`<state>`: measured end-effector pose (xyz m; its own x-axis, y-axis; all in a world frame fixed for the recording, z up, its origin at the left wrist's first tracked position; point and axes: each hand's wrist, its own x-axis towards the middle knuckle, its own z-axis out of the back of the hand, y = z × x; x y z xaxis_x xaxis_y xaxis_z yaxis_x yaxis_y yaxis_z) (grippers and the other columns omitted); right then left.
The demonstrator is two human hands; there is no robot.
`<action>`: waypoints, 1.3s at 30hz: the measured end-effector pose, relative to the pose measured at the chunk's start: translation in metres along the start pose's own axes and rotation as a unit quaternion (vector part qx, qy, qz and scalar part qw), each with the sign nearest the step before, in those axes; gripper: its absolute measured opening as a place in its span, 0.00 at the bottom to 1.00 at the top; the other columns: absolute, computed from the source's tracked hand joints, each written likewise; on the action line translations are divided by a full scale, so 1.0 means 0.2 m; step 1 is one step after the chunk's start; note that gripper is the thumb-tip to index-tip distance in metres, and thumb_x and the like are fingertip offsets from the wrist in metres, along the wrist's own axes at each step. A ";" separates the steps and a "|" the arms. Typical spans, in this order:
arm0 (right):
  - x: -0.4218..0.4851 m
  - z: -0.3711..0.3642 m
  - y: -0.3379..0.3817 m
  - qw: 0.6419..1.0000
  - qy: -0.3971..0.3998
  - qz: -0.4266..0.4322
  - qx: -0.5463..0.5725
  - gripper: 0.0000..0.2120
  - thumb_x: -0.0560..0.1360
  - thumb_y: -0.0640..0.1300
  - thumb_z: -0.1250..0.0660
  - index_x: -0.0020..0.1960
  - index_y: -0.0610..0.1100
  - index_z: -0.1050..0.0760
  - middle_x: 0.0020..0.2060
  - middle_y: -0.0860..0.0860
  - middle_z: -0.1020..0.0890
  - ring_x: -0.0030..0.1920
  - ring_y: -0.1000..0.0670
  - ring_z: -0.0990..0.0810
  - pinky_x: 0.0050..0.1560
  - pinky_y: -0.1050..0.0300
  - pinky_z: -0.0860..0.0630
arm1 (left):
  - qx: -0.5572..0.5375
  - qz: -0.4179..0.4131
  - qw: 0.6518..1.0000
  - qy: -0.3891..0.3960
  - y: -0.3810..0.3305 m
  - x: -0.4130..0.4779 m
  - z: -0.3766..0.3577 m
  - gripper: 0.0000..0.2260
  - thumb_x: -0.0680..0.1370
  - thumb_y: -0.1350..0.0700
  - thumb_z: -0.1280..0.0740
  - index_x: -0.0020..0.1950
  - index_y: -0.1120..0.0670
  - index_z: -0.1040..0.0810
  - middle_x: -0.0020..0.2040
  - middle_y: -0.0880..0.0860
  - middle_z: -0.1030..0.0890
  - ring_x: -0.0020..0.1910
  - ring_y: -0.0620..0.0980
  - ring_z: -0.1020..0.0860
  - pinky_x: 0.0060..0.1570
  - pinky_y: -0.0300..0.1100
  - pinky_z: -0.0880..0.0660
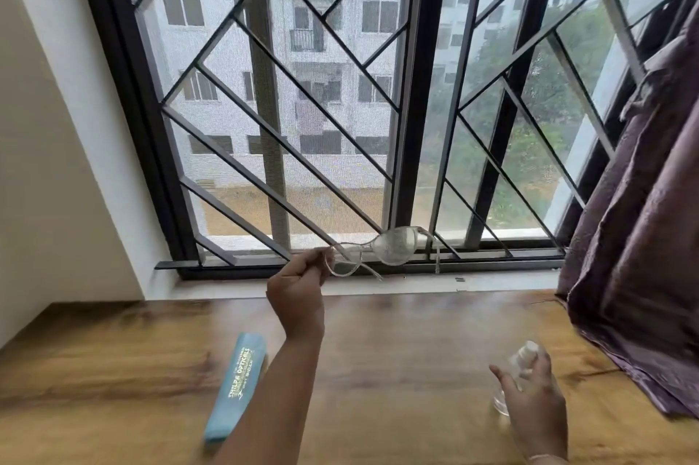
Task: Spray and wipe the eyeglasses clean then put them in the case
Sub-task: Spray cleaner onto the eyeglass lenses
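Nearest, at the right, the right hand (533,400) has its fingers wrapped around a small clear spray bottle (519,362), nozzle upward. To the left, a blue eyeglass case (236,385) lies flat on the wooden table (397,343), with its long axis running away from the person. Farther off, the raised left hand (299,287) pinches one end of clear-framed eyeglasses (378,249). The eyeglasses stretch rightward in the air before the window grille (264,147), their temples unfolded.
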<state>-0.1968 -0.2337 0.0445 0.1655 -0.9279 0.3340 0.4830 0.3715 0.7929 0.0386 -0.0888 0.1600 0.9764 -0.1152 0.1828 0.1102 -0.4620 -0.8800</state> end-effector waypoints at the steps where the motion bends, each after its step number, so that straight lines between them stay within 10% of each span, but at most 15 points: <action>1: -0.01 0.00 0.02 1.000 0.000 -0.012 0.010 0.39 0.63 0.36 0.23 0.69 0.38 0.38 0.56 0.32 0.24 0.52 0.34 0.23 0.51 0.44 0.28 | -0.044 0.050 0.998 -0.006 -0.01 -0.01 -0.01 0.14 0.70 0.76 0.36 0.40 0.59 0.18 0.27 0.48 0.19 0.30 0.44 0.21 0.32 0.35 0.23; 8: -0.14 -0.07 0.27 0.987 -0.101 0.109 0.066 0.43 0.71 0.67 0.44 0.70 0.32 0.42 0.63 0.32 0.32 0.61 0.37 0.34 0.67 0.51 0.39 | -0.318 0.345 0.883 0.011 -0.01 -0.15 -0.03 0.08 0.76 0.69 0.40 0.42 0.64 0.23 0.31 0.57 0.17 0.31 0.51 0.17 0.29 0.38 0.21; 12: -0.18 -0.11 0.55 0.948 0.090 0.067 0.297 0.19 0.69 0.42 0.28 0.58 0.54 0.26 0.38 0.51 0.19 0.39 0.52 0.23 0.42 0.65 0.26 | -0.355 0.401 0.844 0.026 0.02 -0.26 -0.06 0.04 0.66 0.69 0.33 0.36 0.63 0.21 0.32 0.58 0.17 0.30 0.52 0.17 0.26 0.37 0.22; 15: -0.16 -0.15 0.68 0.912 0.167 0.043 0.371 0.19 0.67 0.28 0.29 0.55 0.42 0.21 0.32 0.53 0.20 0.33 0.56 0.25 0.37 0.64 0.26 | -0.341 0.422 0.839 0.045 0.04 -0.33 -0.07 0.02 0.61 0.67 0.32 0.32 0.64 0.20 0.31 0.59 0.18 0.29 0.52 0.18 0.25 0.37 0.22; 18: -0.15 -0.17 0.76 0.885 0.175 0.022 0.431 0.10 0.68 0.26 0.32 0.49 0.30 0.21 0.33 0.52 0.17 0.32 0.57 0.23 0.35 0.63 0.27 | -0.338 0.436 0.832 0.057 0.06 -0.37 -0.07 0.07 0.65 0.67 0.36 0.30 0.64 0.19 0.31 0.59 0.18 0.28 0.51 0.18 0.24 0.37 0.22; 29: -0.07 -0.17 0.82 0.889 0.104 0.067 0.440 0.13 0.70 0.28 0.33 0.34 0.44 0.18 0.26 0.42 0.20 0.25 0.47 0.25 0.29 0.52 0.26 | -0.241 0.434 0.855 0.151 -0.01 -0.27 -0.05 0.10 0.69 0.70 0.36 0.49 0.66 0.23 0.38 0.62 0.17 0.33 0.54 0.17 0.26 0.36 0.22; 35: 0.07 -0.09 0.80 0.923 0.065 0.142 0.352 0.16 0.71 0.30 0.31 0.34 0.51 0.20 0.26 0.50 0.20 0.24 0.52 0.25 0.27 0.56 0.25 | -0.025 0.216 0.974 0.066 -0.04 -0.06 0.13 0.18 0.70 0.77 0.36 0.59 0.71 0.27 0.42 0.58 0.18 0.46 0.54 0.20 0.45 0.37 0.21; 39: 0.14 -0.06 0.77 0.941 0.024 0.213 0.261 0.17 0.69 0.30 0.30 0.36 0.53 0.21 0.26 0.61 0.21 0.25 0.56 0.24 0.28 0.61 0.25 | 0.148 -0.029 0.983 0.101 -0.19 0.06 0.16 0.19 0.68 0.71 0.29 0.58 0.62 0.22 0.46 0.55 0.16 0.43 0.41 0.19 0.51 0.38 0.23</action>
<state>-0.1068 -0.2025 0.1704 0.2925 -0.6875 0.6647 -0.1224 0.6624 0.7390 0.0529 -0.0444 0.1828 0.9136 -0.2823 0.2926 0.2423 -0.1997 -0.9494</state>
